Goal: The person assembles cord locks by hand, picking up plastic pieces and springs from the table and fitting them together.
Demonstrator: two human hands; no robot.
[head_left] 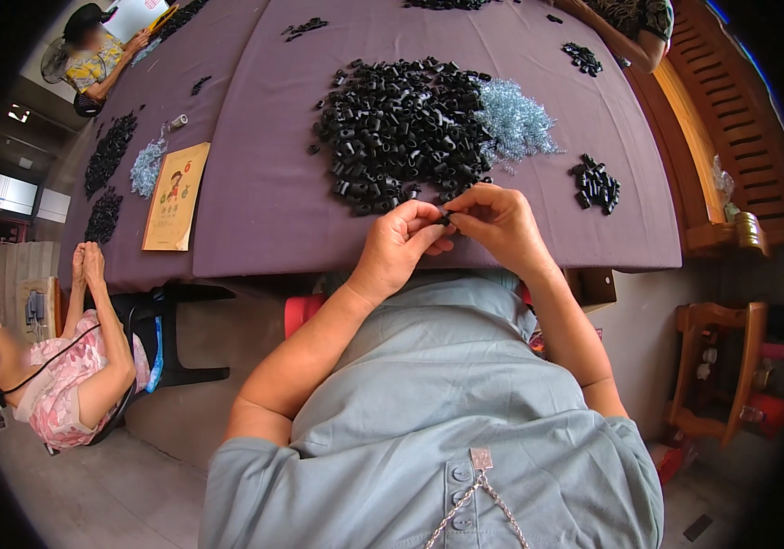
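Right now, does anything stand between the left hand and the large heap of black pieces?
Nothing visible does. The left hand is by the near edge of the black heap; the pale-blue pile borders that heap's right side.

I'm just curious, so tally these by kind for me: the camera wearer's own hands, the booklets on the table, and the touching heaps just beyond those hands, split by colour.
Left hand and right hand: 2
Yellowish booklet: 1
Black heap: 1
Pale blue heap: 1
Total: 5
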